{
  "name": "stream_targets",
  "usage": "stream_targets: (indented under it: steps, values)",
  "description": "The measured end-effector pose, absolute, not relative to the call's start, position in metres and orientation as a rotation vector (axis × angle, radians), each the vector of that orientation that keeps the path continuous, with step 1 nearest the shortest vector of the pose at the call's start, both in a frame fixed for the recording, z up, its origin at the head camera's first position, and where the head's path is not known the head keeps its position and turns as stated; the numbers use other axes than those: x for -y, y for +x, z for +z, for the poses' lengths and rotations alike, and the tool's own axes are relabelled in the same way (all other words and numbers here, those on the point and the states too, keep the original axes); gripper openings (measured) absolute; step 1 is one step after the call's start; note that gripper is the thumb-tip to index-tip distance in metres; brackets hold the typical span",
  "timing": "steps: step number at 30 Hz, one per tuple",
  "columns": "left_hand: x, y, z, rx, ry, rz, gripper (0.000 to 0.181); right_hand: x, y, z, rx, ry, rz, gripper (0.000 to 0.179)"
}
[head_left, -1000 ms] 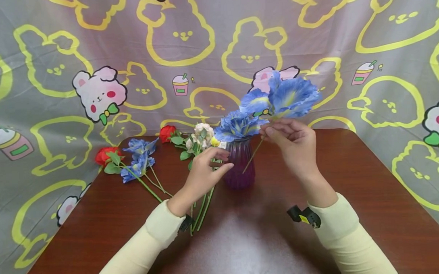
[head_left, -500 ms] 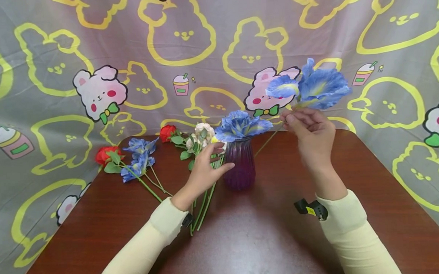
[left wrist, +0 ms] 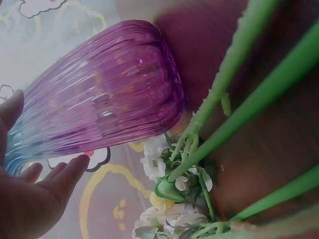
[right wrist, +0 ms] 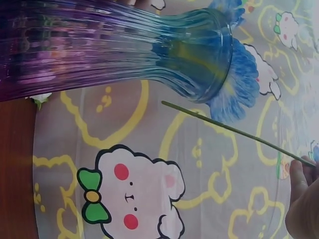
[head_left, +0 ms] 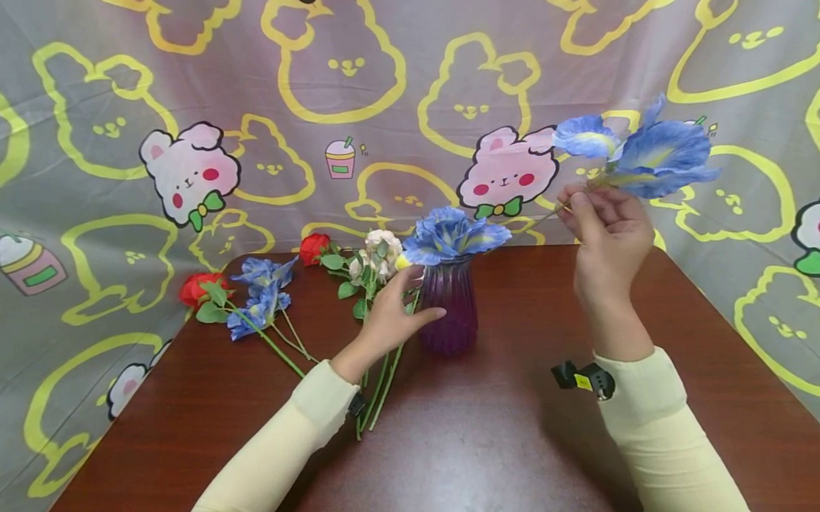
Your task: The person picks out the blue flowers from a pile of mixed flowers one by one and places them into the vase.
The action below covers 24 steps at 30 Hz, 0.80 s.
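Observation:
A ribbed purple glass vase stands upright on the table, with a blue artificial flower in its mouth. Beside its left side my left hand is held with thumb and fingers spread; the left wrist view has the hand close to the narrow neck of the vase. My right hand pinches the stem of another blue artificial flower, raised to the right of the vase. In the right wrist view the bare end of that stem points toward the vase, below its rim.
Left of the vase lie white roses with long green stems. Farther left are two red roses, one at the back and one nearer, and more blue flowers. A patterned curtain hangs behind the brown table.
My right hand has moved right and slightly up with the blue flower, away from the vase. My left hand has shifted a little to the right, closer to the vase.

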State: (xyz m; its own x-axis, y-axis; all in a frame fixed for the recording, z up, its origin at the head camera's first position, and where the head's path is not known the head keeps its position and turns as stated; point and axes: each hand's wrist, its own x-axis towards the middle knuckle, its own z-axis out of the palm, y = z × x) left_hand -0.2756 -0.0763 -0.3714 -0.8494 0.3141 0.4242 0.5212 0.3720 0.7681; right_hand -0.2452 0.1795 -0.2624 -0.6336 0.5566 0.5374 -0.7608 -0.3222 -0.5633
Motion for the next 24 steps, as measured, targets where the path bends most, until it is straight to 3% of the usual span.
stream_targets:
  steps: [24]
  values:
    - [0.072,-0.281,-0.377,2.478,-0.738,-1.416,0.072,-0.179,-0.240,-0.245,0.874,0.329,1.985,0.025]
